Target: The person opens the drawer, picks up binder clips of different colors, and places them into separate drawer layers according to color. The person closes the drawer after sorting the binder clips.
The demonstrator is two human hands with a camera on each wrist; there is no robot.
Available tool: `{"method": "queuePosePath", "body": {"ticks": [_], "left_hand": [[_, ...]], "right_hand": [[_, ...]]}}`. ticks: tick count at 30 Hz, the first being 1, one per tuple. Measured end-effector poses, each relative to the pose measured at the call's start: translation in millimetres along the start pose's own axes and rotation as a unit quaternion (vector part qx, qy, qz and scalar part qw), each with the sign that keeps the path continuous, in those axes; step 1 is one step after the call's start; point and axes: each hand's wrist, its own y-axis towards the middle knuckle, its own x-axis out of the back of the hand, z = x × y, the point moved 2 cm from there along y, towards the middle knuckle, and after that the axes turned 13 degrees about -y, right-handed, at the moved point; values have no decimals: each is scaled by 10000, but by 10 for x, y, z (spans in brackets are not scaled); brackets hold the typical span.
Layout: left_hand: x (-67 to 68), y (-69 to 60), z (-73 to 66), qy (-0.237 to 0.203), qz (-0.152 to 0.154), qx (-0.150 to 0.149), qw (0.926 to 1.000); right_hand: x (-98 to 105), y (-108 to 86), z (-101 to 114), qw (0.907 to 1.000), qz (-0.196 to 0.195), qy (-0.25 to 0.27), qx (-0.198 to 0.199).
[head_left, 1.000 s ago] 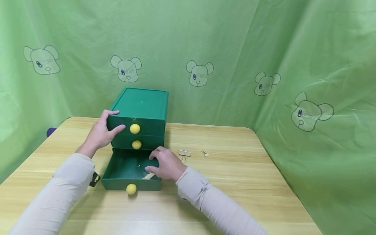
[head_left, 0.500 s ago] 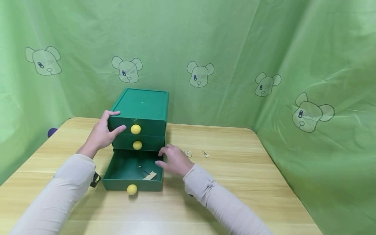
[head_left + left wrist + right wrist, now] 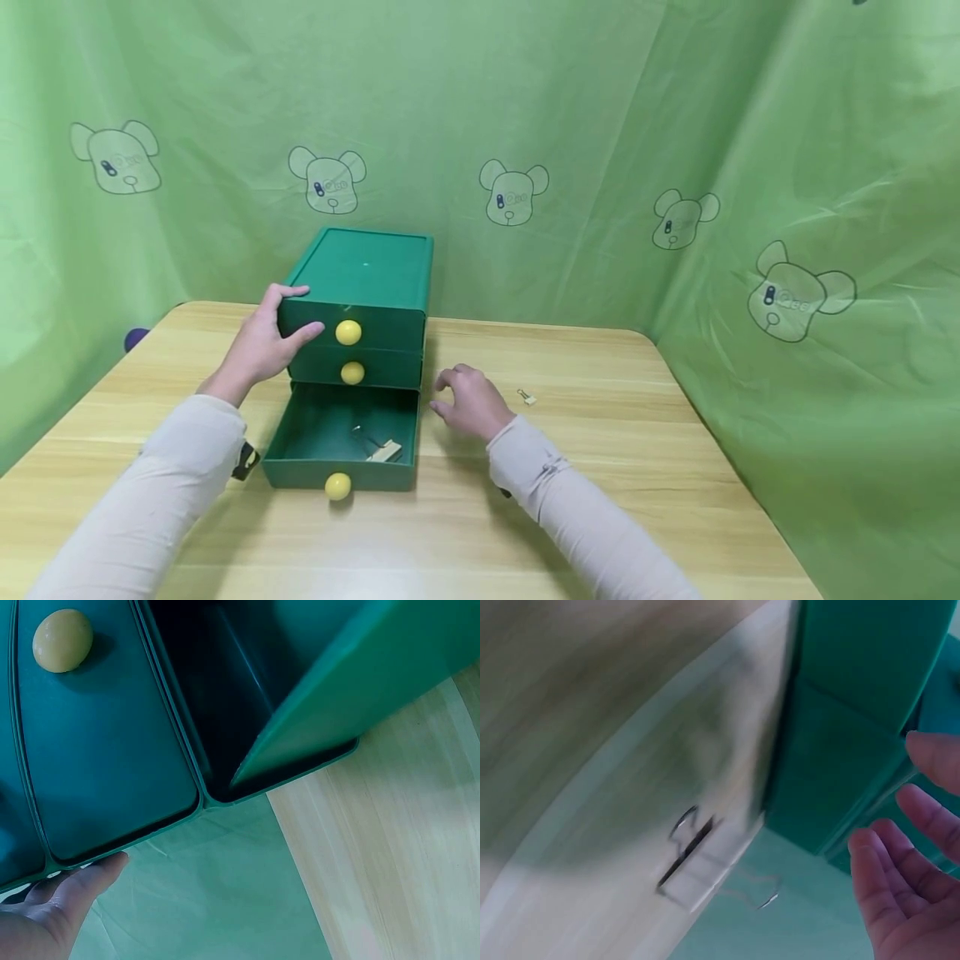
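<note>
A green drawer cabinet point(image 3: 367, 267) with yellow knobs stands on the table, its bottom drawer point(image 3: 300, 475) pulled out. Inside that drawer lies a binder clip point(image 3: 386, 451), near the front right. My left hand point(image 3: 262, 342) rests on the cabinet's upper left corner, its thumb straight across the top drawer's front. My right hand point(image 3: 472, 402) hovers just right of the drawer, fingers loosely bent, holding nothing. A larger binder clip point(image 3: 709, 866) lies beside the cabinet in the right wrist view; the hand hides it in the head view. Farther right is a small binder clip point(image 3: 527, 398).
The wooden table point(image 3: 600, 467) extends to the right of the cabinet. Green curtains point(image 3: 600, 100) with bear-head drawings hang behind it and along the sides. A black object point(image 3: 245, 461) shows beside the left sleeve.
My right hand has moved right, out of the bottom drawer and over the table, uncovering the clip inside and covering the larger clip. My left hand stays on the cabinet corner.
</note>
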Motion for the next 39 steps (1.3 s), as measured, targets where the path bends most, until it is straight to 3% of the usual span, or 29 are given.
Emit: {"method": "queuePosePath", "body": {"ticks": [5,12,19,30,39], "left_hand": [[1,-4,-3,4,-17,-10,10000],[-5,2,-4,6,-7,-9,10000],[1,6,-2,-23,-4,11,10000],[-6,8,7,-11,-16,15,10000],[-2,7,12,-39,-1,50,10000]], "right_hand": [[-55,30,-131,9992,146,-71,-361],[-142,69,-335,9977,302,-361,-494],[-201,108,-467,9947,677,-310,-705],[-309,129,-567,9899,1086,-489,-767],[-341,107,-583,9896,1071,-746,-609]]}}
